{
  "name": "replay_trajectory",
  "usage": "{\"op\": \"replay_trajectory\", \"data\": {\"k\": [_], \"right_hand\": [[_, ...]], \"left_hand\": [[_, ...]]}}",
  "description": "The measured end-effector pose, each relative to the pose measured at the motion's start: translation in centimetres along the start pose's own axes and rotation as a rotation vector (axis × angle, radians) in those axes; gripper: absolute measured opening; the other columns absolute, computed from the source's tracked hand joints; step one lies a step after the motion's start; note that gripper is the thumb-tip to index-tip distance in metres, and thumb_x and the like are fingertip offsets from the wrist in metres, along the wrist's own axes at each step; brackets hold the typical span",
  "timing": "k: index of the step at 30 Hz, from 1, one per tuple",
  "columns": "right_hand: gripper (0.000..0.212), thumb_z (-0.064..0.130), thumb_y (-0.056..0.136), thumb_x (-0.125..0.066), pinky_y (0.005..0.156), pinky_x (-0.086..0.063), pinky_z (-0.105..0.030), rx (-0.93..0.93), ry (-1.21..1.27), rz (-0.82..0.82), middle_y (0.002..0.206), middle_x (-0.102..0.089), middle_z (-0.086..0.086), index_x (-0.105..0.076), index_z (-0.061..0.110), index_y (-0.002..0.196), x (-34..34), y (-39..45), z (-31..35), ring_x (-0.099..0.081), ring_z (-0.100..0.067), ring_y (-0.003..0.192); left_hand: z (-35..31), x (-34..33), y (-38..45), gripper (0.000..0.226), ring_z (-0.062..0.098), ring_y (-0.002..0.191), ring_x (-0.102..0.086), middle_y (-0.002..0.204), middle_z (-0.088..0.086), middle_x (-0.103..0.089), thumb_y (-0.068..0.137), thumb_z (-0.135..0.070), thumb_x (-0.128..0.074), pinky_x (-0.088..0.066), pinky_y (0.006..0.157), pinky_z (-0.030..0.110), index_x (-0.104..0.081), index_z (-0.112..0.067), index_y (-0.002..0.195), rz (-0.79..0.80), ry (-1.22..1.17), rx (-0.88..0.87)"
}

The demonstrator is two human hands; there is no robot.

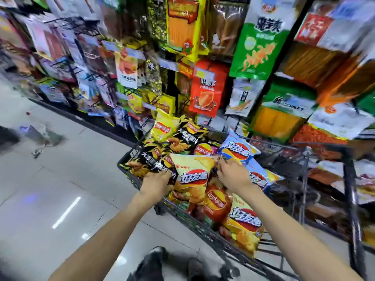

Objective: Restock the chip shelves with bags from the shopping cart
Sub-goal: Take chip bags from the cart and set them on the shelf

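Left hand (pixel 157 182) and right hand (pixel 233 175), fingers curled on opposite edges of yellow chip bag (pixel 192 179) atop shopping cart (pixel 129 175) load; two-sided hold apparently for lifting toward shelves (pixel 203 82) at twelve o'clock.

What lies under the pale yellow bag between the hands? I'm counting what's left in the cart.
Under the pale yellow bag a red bag and another yellow bag show in the cart. Anything deeper is covered.
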State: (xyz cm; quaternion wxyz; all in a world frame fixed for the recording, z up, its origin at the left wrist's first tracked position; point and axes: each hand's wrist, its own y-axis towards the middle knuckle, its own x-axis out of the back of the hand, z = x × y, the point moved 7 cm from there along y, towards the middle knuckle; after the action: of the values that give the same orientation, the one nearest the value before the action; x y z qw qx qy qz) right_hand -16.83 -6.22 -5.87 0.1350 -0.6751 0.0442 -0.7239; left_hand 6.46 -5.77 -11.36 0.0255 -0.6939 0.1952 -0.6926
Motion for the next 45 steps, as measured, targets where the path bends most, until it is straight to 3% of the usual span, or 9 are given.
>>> {"op": "replay_trajectory", "data": {"k": [11, 16, 20, 26, 31, 35, 39, 42, 45], "right_hand": [[0.058, 0.04, 0.104, -0.041, 0.084, -0.047, -0.045, -0.371, 0.449, 0.183, 0.133, -0.054, -0.021, -0.023, 0.007, 0.148, -8.4, 0.2, 1.9, -0.057, -0.039, 0.116], [0.064, 0.029, 0.108, -0.035, 0.115, -0.02, -0.033, -0.45, 0.787, 0.192, 0.164, -0.012, -0.015, 0.0, 0.005, 0.156, -10.3, 1.3, 2.9, -0.018, -0.031, 0.149], [0.063, 0.03, 0.107, -0.036, 0.114, -0.022, -0.03, -0.526, 0.929, 0.167, 0.163, -0.019, -0.01, -0.005, 0.006, 0.156, -11.4, 2.1, 3.3, -0.022, -0.027, 0.149], [0.069, 0.046, 0.104, -0.036, 0.093, -0.044, -0.039, -0.653, 1.005, 0.013, 0.135, -0.055, -0.016, -0.012, 0.007, 0.155, -10.0, 2.2, 1.9, -0.055, -0.033, 0.119], [0.07, 0.048, 0.103, -0.038, 0.073, -0.043, -0.036, -0.725, 0.999, -0.171, 0.093, -0.06, -0.005, -0.016, 0.005, 0.155, -7.3, 0.2, -0.9, -0.061, -0.024, 0.091], [0.075, 0.047, 0.103, -0.04, 0.096, -0.041, -0.041, -0.801, 1.025, -0.315, 0.133, -0.053, -0.017, -0.013, 0.0, 0.154, -4.8, -3.1, -4.1, -0.047, -0.039, 0.13], [0.058, 0.05, 0.101, -0.043, 0.092, -0.04, -0.044, -0.866, 1.048, -0.435, 0.123, -0.057, -0.009, -0.032, 0.008, 0.14, -2.3, -8.1, -7.2, -0.049, -0.036, 0.124], [0.05, 0.051, 0.101, -0.042, 0.076, -0.041, -0.041, -0.871, 0.984, -0.529, 0.095, -0.059, -0.009, -0.041, 0.005, 0.122, -0.1, -12.4, -9.3, -0.059, -0.035, 0.098], [0.049, 0.049, 0.101, -0.043, 0.076, -0.041, -0.034, -0.876, 0.944, -0.614, 0.107, -0.063, -0.007, -0.044, 0.007, 0.128, 1.5, -17.5, -11.2, -0.062, -0.033, 0.103]], "left_hand": [[-0.1, -5.0, 4.2, 0.077, 0.027, 0.11, -0.062, 0.123, 0.006, -0.062, 0.09, -0.068, -0.044, -0.052, 0.078, 0.037, -0.029, -0.018, 0.147, 0.171, 0.011, -0.291], [-0.5, -7.4, 5.4, 0.085, 0.034, 0.117, -0.058, 0.135, 0.012, -0.053, 0.092, -0.065, -0.047, -0.05, 0.084, 0.041, -0.018, -0.012, 0.152, 0.261, -0.141, -0.28], [-0.2, -8.4, 6.0, 0.083, 0.034, 0.118, -0.058, 0.133, 0.013, -0.059, 0.094, -0.057, -0.051, -0.05, 0.088, 0.041, -0.013, -0.013, 0.154, 0.299, -0.43, -0.26], [-0.7, -6.4, 6.9, 0.065, 0.026, 0.122, -0.057, 0.134, -0.002, -0.057, 0.098, -0.045, -0.053, -0.047, 0.096, 0.037, -0.02, -0.028, 0.151, 0.262, -0.796, -0.247], [-3.2, -3.4, 7.8, 0.071, 0.02, 0.135, -0.044, 0.148, -0.005, -0.046, 0.092, -0.071, -0.038, -0.037, 0.112, 0.047, -0.02, -0.039, 0.152, 0.242, -0.89, -0.273], [-7.5, 0.6, 7.4, 0.067, 0.017, 0.143, -0.031, 0.156, -0.007, -0.034, 0.097, -0.063, -0.038, -0.025, 0.114, 0.036, -0.021, -0.033, 0.154, 0.188, -0.845, -0.393], [-12.8, 3.8, 5.4, 0.065, 0.001, 0.133, -0.031, 0.144, -0.023, -0.033, 0.097, -0.063, -0.041, -0.025, 0.108, 0.025, -0.025, -0.033, 0.153, 0.193, -0.851, -0.516], [-16.7, 4.9, 4.0, 0.066, 0.013, 0.133, -0.044, 0.146, -0.012, -0.048, 0.09, -0.074, -0.039, -0.036, 0.111, 0.043, -0.028, -0.044, 0.147, 0.193, -0.842, -0.57], [-21.1, 5.4, 1.9, 0.076, 0.018, 0.133, -0.044, 0.146, -0.007, -0.049, 0.082, -0.085, -0.034, -0.037, 0.109, 0.049, -0.029, -0.045, 0.147, 0.204, -0.825, -0.6]]}}
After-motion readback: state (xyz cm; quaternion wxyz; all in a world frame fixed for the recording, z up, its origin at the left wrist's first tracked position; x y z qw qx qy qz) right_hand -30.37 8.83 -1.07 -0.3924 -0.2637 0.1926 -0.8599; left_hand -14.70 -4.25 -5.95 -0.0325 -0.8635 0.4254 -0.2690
